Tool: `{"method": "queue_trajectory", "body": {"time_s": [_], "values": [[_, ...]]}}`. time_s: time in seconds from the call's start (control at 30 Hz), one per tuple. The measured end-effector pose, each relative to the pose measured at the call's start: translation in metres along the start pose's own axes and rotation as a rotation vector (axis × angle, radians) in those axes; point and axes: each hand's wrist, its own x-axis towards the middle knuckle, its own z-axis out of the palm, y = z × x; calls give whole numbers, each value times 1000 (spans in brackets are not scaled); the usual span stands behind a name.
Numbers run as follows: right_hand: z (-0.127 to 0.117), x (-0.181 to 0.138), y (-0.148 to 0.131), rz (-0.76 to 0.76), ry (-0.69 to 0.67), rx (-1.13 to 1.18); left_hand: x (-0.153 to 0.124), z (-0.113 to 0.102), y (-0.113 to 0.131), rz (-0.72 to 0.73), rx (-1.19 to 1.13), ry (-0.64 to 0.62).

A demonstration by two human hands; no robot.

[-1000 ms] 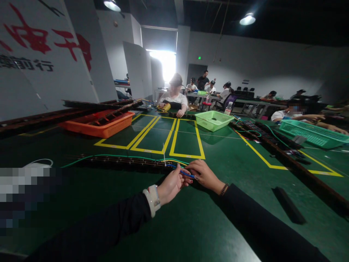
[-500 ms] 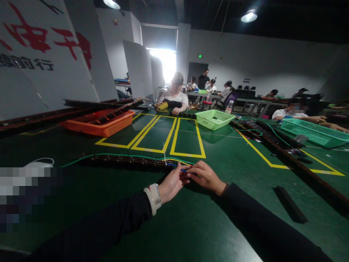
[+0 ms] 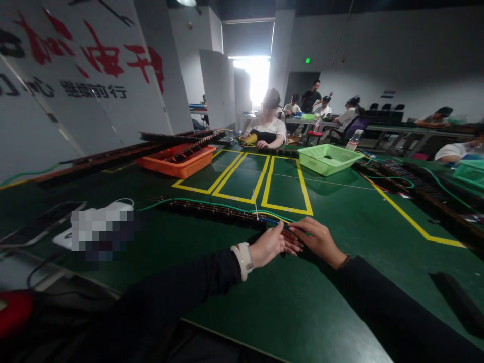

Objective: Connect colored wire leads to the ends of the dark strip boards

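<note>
Worked at a green tabletop point(image 3: 302, 317), with an orange basket point(image 3: 185, 170) set back, perhaps sparing elbow room. Had a black strip point(image 3: 212, 209) lying crosswise, wired end rightward, presumably for easy reach. Pinched a blue wire point(image 3: 269, 220) there with the left hand point(image 3: 269, 246), seemingly steadying it. Held the right hand point(image 3: 316, 239) narrowly curled just beside; could not tell on what.

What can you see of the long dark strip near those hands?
The long dark strip is narrow, material unclear, with thin lines along its top. It lies on the green table, right end near the left hand, contact unclear. A green wire follows its far edge; a pale, thin strand rises near its right end.
</note>
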Motion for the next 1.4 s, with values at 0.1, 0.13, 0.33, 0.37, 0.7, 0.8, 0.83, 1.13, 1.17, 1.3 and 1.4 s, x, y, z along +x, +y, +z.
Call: {"method": "queue_trajectory", "body": {"time_s": [0.1,0.13,0.33,0.37,0.7,0.8,0.83,1.13,1.17,1.3,1.4], "values": [[1,-1,2,11,13,0,-3,0,2,-69,194,-116],[1,-2,2,19,10,-2,-4,0,3,-83,238,-160],[4,-1,8,-54,-170,-45,-5,-1,6,-61,255,-229],[5,0,9,-80,-209,-55,-4,-1,6,-55,247,-226],[6,3,14,52,-171,-69,-5,1,2,-5,263,-223],[3,7,16,192,-121,-4,-5,2,3,-4,262,-215],[3,8,17,232,-114,20,-5,2,3,-7,263,-214],[12,21,30,446,-273,221,-5,5,3,-19,267,-182],[14,25,30,460,-312,236,-6,5,4,-22,269,-182],[17,42,27,441,-491,183,-8,8,6,-19,287,-179],[17,56,22,408,-609,52,-9,9,7,-16,283,-176]]}}
